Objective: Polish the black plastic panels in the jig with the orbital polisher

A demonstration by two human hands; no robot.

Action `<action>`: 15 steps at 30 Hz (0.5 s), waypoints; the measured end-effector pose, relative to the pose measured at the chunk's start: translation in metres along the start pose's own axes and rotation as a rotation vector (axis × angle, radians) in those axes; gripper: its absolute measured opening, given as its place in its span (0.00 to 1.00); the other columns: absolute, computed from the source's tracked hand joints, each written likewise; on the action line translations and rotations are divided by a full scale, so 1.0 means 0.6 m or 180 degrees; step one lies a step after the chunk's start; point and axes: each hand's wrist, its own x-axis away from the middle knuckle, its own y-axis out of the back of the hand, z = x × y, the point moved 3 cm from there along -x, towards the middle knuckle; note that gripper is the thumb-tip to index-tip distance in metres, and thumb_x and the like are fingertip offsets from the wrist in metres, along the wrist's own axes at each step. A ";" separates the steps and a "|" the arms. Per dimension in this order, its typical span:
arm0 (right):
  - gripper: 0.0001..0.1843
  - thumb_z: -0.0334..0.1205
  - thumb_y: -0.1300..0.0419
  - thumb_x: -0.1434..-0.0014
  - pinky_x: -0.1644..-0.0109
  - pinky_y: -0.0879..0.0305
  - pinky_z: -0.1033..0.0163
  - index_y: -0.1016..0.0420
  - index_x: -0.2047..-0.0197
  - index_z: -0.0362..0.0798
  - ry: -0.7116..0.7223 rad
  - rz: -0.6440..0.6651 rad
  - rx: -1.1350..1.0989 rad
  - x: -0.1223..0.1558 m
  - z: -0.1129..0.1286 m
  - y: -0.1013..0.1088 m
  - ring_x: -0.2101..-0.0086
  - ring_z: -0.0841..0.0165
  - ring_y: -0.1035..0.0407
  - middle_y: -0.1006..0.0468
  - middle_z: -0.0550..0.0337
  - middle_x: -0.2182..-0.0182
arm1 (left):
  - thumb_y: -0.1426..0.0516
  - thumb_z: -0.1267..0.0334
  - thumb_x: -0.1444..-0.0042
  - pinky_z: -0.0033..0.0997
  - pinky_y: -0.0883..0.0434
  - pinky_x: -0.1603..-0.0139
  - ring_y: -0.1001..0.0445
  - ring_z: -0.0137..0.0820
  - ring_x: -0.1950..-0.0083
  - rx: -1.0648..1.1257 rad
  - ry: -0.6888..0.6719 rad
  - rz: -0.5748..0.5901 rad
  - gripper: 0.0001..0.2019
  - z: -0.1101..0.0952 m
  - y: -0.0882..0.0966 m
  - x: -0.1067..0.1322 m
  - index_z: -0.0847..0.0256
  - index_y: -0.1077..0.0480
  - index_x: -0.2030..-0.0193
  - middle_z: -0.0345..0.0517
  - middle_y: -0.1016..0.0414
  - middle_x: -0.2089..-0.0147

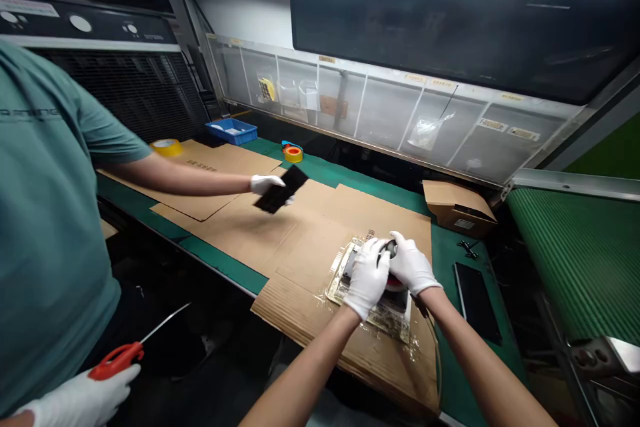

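Note:
Both my hands wear white gloves and meet over a flat device wrapped in clear plastic that lies on brown cardboard. My left hand is closed and presses on top of the device. My right hand is closed around a small dark object with a red base, held against the device; what it is I cannot make out.
A co-worker in a teal shirt stands at left, one gloved hand holding a black slab, the other holding red-handled scissors. A black phone, a small cardboard box, tape rolls and a blue tray lie on the green mat.

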 end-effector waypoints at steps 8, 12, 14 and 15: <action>0.23 0.47 0.44 0.33 0.56 0.31 0.54 0.27 0.39 0.47 -0.0726 -0.0224 -0.0344 -0.069 -0.128 -0.003 0.55 0.51 0.21 0.22 0.36 0.49 | 0.44 0.59 0.35 0.59 0.26 0.31 0.19 0.47 0.42 -0.0084 0.0633 -0.0348 0.13 0.112 0.094 0.163 0.54 0.19 0.50 0.53 0.16 0.46; 0.32 0.51 0.39 0.35 0.51 0.32 0.49 0.32 0.33 0.44 -0.0676 -0.0238 0.0183 -0.061 -0.127 -0.001 0.52 0.48 0.23 0.24 0.35 0.47 | 0.44 0.59 0.36 0.59 0.25 0.31 0.18 0.47 0.43 -0.0080 0.0588 -0.0219 0.14 0.126 0.084 0.193 0.55 0.18 0.52 0.53 0.15 0.47; 0.36 0.53 0.36 0.36 0.46 0.34 0.46 0.33 0.32 0.43 -0.0572 -0.0387 0.0588 -0.053 -0.108 0.005 0.48 0.45 0.26 0.25 0.34 0.46 | 0.44 0.59 0.36 0.60 0.26 0.30 0.18 0.47 0.42 -0.0058 0.0546 -0.0157 0.14 0.124 0.076 0.200 0.56 0.18 0.51 0.53 0.15 0.46; 0.36 0.54 0.35 0.37 0.43 0.36 0.45 0.32 0.32 0.42 -0.0453 -0.0523 0.0703 -0.048 -0.094 0.008 0.45 0.44 0.28 0.26 0.34 0.45 | 0.44 0.59 0.35 0.59 0.26 0.30 0.18 0.47 0.42 -0.0044 0.0541 -0.0141 0.14 0.123 0.073 0.203 0.56 0.18 0.51 0.53 0.15 0.46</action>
